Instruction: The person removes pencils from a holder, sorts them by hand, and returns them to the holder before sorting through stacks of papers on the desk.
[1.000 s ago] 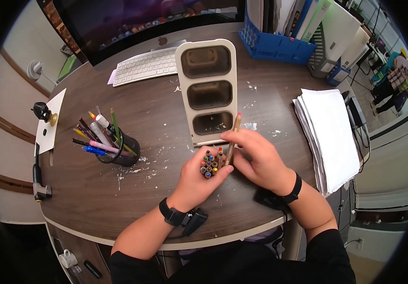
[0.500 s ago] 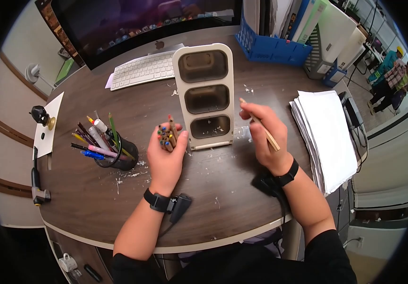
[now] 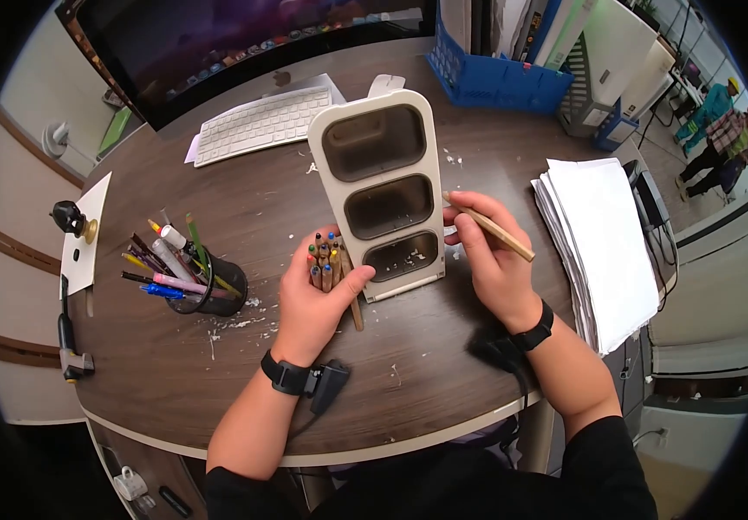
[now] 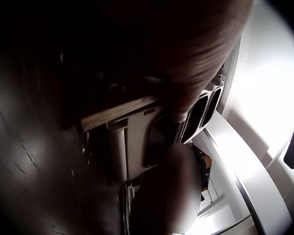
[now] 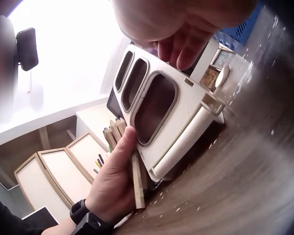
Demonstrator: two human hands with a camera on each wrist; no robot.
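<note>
A bundle of coloured pencils (image 3: 325, 260) is gripped in my left hand (image 3: 305, 299), their coloured ends up. One pencil (image 5: 137, 181) sticks down out below that hand in the right wrist view. The left thumb rests on the lower left edge of a white organizer (image 3: 345, 198) with three dark compartments, which stands upright between the hands. My right hand (image 3: 504, 269) holds a single wooden pencil (image 3: 502, 236) between thumb and fingers, its fingertips at the organizer's right side. The left wrist view is dark, showing the organizer's front (image 4: 137, 139) beyond a pencil (image 4: 117, 111).
A black mesh cup (image 3: 228, 299) of pens stands at left. Behind are a keyboard (image 3: 261, 126), a white mouse (image 3: 386, 84) and a monitor (image 3: 218, 52). A blue file holder (image 3: 500, 85) and a paper stack (image 3: 595, 251) are at right. White shavings dot the desk.
The hands parted, the right one drawing its pencil away from the bundle. Both then came to the organizer's sides, and the organizer has turned slightly and moved nearer to me.
</note>
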